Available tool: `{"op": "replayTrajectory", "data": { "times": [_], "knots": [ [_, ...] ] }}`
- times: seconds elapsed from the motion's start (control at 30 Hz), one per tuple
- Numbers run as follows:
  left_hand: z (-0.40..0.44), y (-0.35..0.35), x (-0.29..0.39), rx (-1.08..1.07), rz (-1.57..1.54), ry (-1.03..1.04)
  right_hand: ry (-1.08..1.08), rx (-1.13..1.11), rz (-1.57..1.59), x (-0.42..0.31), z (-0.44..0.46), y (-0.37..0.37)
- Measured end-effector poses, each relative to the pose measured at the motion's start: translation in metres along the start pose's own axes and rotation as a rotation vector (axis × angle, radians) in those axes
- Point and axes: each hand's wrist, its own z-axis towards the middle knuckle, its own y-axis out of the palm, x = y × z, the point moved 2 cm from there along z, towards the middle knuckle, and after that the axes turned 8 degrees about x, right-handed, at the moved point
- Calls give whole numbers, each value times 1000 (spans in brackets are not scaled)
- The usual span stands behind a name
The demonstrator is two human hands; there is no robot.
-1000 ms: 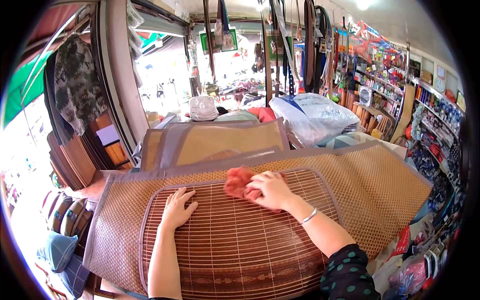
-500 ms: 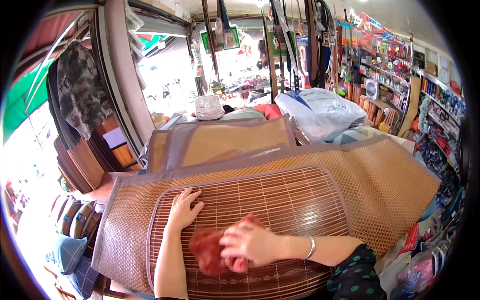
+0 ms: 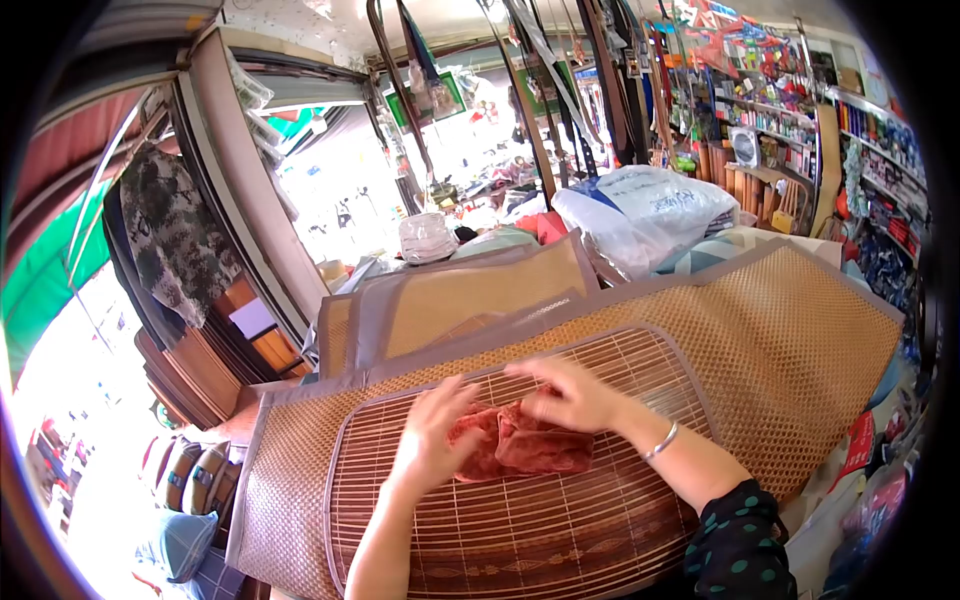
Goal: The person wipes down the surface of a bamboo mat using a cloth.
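Observation:
A crumpled red cloth (image 3: 540,452) lies on a brown bamboo-slat mat (image 3: 620,505) with a grey fabric border. My left hand (image 3: 432,438) is at the cloth's left side, fingers stretched out and apart, its thumb side close to the fabric. Over the cloth's upper right edge is my right hand (image 3: 575,396), also open, with a silver bangle on the wrist. Whether either hand touches the cloth I cannot tell. Beneath the slat mat spreads a larger tan woven mat (image 3: 800,325) edged in grey.
Behind lie more folded woven mats (image 3: 460,295) and a big white plastic bag (image 3: 645,210). Belts (image 3: 535,110) hang overhead. Packed shelves (image 3: 780,120) line the right side. At the left are a camouflage garment (image 3: 180,225) on a hanger and several cushions (image 3: 185,475).
My right hand has let go of the cloth and moved up and right. The cloth now rests farther from me. My left hand has shifted right beside it, and the view has tilted.

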Motion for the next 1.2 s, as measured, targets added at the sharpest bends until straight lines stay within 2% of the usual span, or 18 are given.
{"op": "replayTrajectory", "data": {
  "times": [0.03, 0.07, 0.1, 0.17, 0.23, 0.37, 0.43, 0.57, 0.6, 0.67, 0.73, 0.83, 0.9, 1.0, 1.1, 1.17, 1.2],
  "knots": [
    [2, 4, 19, -41, -7, 104, -78, 113, -151, 15, 3, -12],
    [6, 8, 40, -146, -72, 140, -31, 195, -235, 34, 1, -21],
    [9, 16, 58, -249, -137, 176, 81, 164, -339, 60, -6, -26],
    [-12, 50, 73, -421, 95, 281, 126, 68, -687, 96, -32, -26],
    [-16, 58, 75, -382, 138, 307, 138, 55, -661, 96, -32, -27],
    [-12, 47, 38, -414, 100, 213, 208, 43, -630, 94, -32, -28],
    [-12, 26, 15, -436, 194, 58, 199, 39, -630, 94, -32, -28],
    [-51, -24, -57, -312, 396, -231, 197, 50, -637, 93, -32, -27],
    [-59, -31, -61, -320, 404, -228, 214, 47, -640, 92, -31, -27],
    [-70, -39, -66, -270, 200, -260, 221, 52, -642, 91, -30, -27],
    [-51, -37, -4, -389, 180, -8, 230, 55, -651, 88, -29, -26],
    [-49, -17, 75, -614, -141, 33, 228, 56, -657, 89, -30, -27],
    [-77, -1, 91, -498, -44, 362, 225, 42, -651, 89, -31, -27],
    [-78, 6, 75, -478, 52, 308, 223, 61, -651, 88, -32, -29],
    [-67, -3, 37, -432, 228, 94, 257, 21, -673, 89, -34, -33],
    [-67, -10, 2, -306, 242, -70, 317, 4, -716, 90, -35, -41],
    [-69, -14, -12, -308, 351, -113, 379, -32, -736, 89, -35, -46]
  ]
}}
